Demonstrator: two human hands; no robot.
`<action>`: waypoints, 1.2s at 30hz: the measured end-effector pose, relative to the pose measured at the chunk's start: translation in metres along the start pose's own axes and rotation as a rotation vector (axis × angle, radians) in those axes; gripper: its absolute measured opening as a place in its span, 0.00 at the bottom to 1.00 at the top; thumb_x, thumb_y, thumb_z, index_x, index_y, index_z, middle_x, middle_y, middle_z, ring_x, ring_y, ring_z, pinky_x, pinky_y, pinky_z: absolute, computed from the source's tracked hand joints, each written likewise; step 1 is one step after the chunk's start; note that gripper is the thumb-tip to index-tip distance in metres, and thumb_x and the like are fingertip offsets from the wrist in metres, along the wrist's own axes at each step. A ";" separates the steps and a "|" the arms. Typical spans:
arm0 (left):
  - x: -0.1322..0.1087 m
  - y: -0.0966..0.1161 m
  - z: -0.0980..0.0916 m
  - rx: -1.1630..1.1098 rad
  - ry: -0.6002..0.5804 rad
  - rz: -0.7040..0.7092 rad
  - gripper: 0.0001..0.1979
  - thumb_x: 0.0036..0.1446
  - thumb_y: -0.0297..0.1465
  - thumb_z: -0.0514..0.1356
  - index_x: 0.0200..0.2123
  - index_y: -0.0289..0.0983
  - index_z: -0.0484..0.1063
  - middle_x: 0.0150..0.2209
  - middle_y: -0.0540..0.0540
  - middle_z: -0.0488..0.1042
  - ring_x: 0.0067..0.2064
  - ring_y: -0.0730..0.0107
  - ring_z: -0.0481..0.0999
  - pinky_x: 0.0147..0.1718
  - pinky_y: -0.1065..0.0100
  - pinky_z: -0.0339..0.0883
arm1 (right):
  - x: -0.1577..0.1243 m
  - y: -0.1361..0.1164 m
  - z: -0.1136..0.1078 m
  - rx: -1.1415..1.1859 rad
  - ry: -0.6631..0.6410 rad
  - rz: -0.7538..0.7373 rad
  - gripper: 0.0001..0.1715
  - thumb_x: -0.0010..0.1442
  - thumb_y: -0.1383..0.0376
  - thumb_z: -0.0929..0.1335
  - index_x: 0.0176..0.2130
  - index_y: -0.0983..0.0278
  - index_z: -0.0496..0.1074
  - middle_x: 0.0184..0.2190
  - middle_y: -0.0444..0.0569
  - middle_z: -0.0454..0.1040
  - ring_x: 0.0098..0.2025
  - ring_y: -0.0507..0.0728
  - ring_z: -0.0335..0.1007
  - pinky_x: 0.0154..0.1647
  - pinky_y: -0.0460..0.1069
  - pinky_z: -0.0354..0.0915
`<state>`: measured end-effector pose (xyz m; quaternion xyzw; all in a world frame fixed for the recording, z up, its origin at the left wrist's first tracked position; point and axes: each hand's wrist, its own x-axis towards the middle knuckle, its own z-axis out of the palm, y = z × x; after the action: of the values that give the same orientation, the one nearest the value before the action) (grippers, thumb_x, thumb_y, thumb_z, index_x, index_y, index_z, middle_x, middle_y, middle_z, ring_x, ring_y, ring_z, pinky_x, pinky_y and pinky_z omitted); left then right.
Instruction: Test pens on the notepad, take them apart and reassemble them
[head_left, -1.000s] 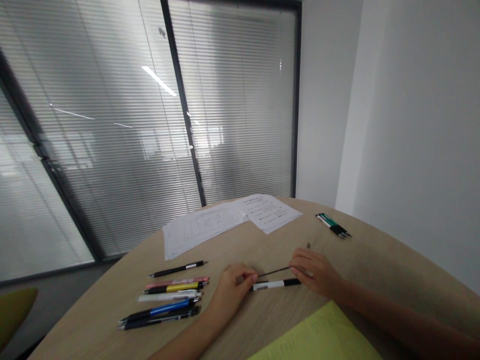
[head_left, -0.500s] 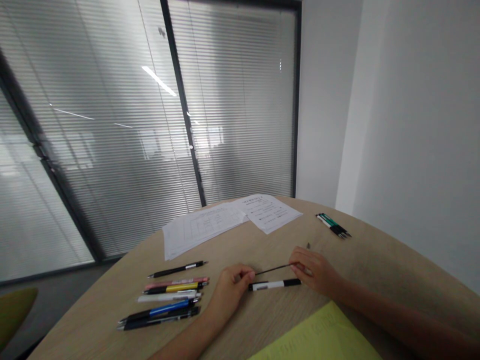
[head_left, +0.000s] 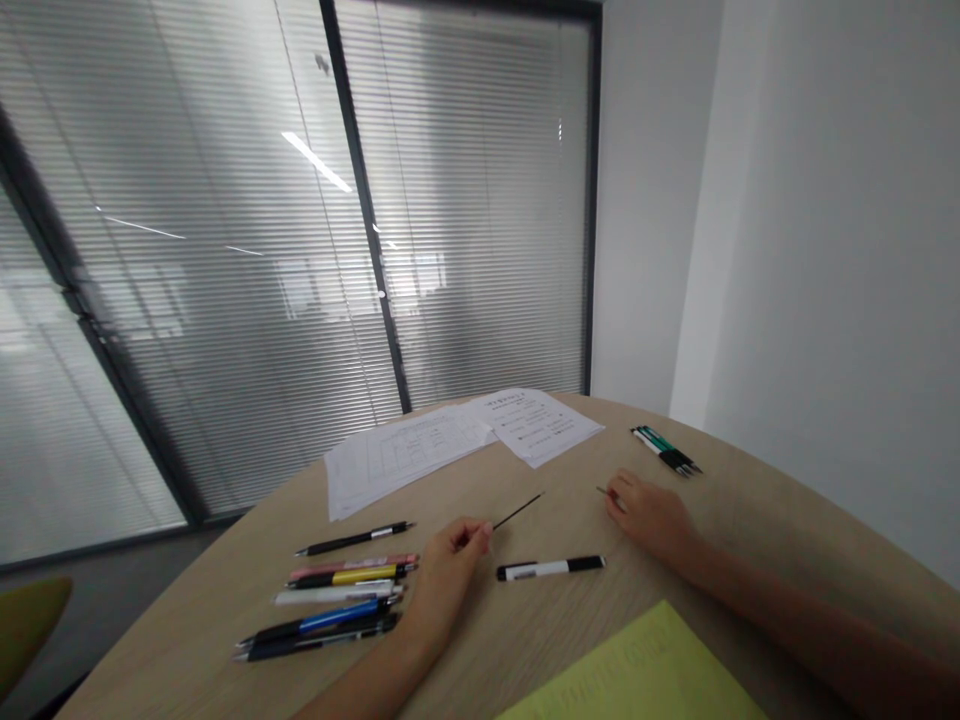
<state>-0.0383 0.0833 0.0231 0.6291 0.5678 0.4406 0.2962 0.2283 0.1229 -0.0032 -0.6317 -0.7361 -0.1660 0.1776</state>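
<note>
My left hand (head_left: 456, 550) pinches one end of a thin dark pen refill (head_left: 519, 510), which points up and to the right over the table. My right hand (head_left: 649, 510) has its fingers closed on a small thin piece (head_left: 601, 490); only a short end sticks out, too little to tell whether it is a spring or a pen tip. On the table between and below the hands lies a white pen barrel (head_left: 551, 568) with black ends, touched by neither hand.
Several pens lie left of my left hand, among them a yellow and black pen (head_left: 349, 576) and a blue one (head_left: 322, 622). Green and white pens (head_left: 666, 452) lie at the right. Printed sheets (head_left: 420, 450) are at the back, and a yellow paper (head_left: 637, 670) in front.
My right hand has let go of the refill, moved away up and right, and closed on the small piece from the table. The refill now tilts upward in my left hand.
</note>
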 end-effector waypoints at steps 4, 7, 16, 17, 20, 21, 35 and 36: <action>0.000 0.000 0.001 0.009 0.000 -0.005 0.15 0.42 0.43 0.52 0.19 0.37 0.66 0.18 0.52 0.64 0.24 0.68 0.65 0.26 0.70 0.56 | 0.000 -0.002 -0.002 -0.030 -0.063 0.018 0.11 0.56 0.64 0.59 0.30 0.63 0.68 0.33 0.48 0.70 0.26 0.51 0.67 0.20 0.44 0.52; 0.000 0.001 0.000 0.009 0.001 0.010 0.15 0.42 0.42 0.52 0.19 0.36 0.67 0.18 0.52 0.65 0.25 0.68 0.65 0.26 0.70 0.57 | 0.000 -0.003 -0.004 -0.014 -0.057 0.022 0.11 0.55 0.64 0.59 0.28 0.63 0.69 0.32 0.48 0.70 0.27 0.51 0.68 0.20 0.44 0.54; -0.012 0.019 -0.002 0.147 -0.057 0.102 0.13 0.46 0.38 0.51 0.22 0.37 0.70 0.21 0.51 0.71 0.28 0.66 0.70 0.29 0.70 0.61 | -0.006 -0.005 0.001 0.291 0.211 -0.354 0.14 0.58 0.65 0.58 0.41 0.62 0.67 0.37 0.50 0.72 0.37 0.53 0.69 0.33 0.46 0.64; -0.013 0.020 -0.001 0.156 -0.063 0.110 0.12 0.46 0.37 0.51 0.22 0.37 0.70 0.22 0.51 0.71 0.29 0.66 0.70 0.30 0.70 0.61 | -0.008 -0.007 0.000 0.312 0.221 -0.418 0.14 0.58 0.65 0.58 0.42 0.62 0.67 0.37 0.50 0.72 0.37 0.53 0.69 0.34 0.46 0.64; -0.014 0.020 -0.001 0.172 -0.082 0.119 0.11 0.46 0.36 0.51 0.22 0.38 0.70 0.23 0.50 0.72 0.29 0.66 0.70 0.30 0.70 0.61 | -0.012 -0.014 -0.005 0.328 0.218 -0.521 0.14 0.59 0.64 0.58 0.42 0.62 0.67 0.36 0.50 0.72 0.35 0.53 0.69 0.34 0.46 0.63; -0.014 0.020 -0.001 0.177 -0.094 0.125 0.11 0.46 0.36 0.51 0.22 0.38 0.70 0.23 0.50 0.72 0.30 0.66 0.70 0.30 0.70 0.61 | -0.013 -0.015 -0.006 0.324 0.213 -0.542 0.13 0.59 0.64 0.58 0.41 0.62 0.68 0.35 0.50 0.72 0.34 0.52 0.68 0.33 0.45 0.63; -0.014 0.014 0.002 0.225 -0.221 0.310 0.09 0.48 0.31 0.53 0.28 0.37 0.72 0.25 0.49 0.70 0.29 0.69 0.68 0.31 0.70 0.61 | -0.017 -0.022 -0.016 0.225 0.232 -0.651 0.12 0.58 0.68 0.57 0.28 0.64 0.67 0.25 0.46 0.68 0.27 0.50 0.63 0.27 0.45 0.54; -0.014 0.013 0.002 0.225 -0.209 0.299 0.09 0.47 0.30 0.53 0.32 0.36 0.72 0.26 0.49 0.70 0.29 0.69 0.68 0.31 0.70 0.62 | -0.017 -0.021 -0.015 0.235 0.233 -0.609 0.12 0.57 0.68 0.58 0.28 0.64 0.67 0.25 0.47 0.68 0.27 0.50 0.63 0.27 0.45 0.55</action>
<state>-0.0301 0.0679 0.0301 0.7777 0.4801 0.3456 0.2127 0.2107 0.0986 0.0014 -0.3352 -0.8796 -0.1967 0.2744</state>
